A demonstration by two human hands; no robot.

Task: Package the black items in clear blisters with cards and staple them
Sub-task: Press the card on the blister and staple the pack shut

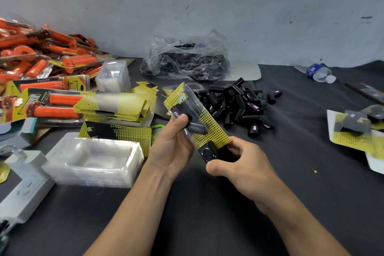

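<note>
Dark desk spread wide, a heap of orange packs at far left, a plastic bag at the back. Stack of clear blisters near left, loose black items piled beyond the hands, yellow cards fanned between. Centre: one blister pack, tilted above the desk. The left hand clamps its middle, thumb on top; the right hand grips its lower end.

packing workshop, blister stacks, packaged goods heap
</note>
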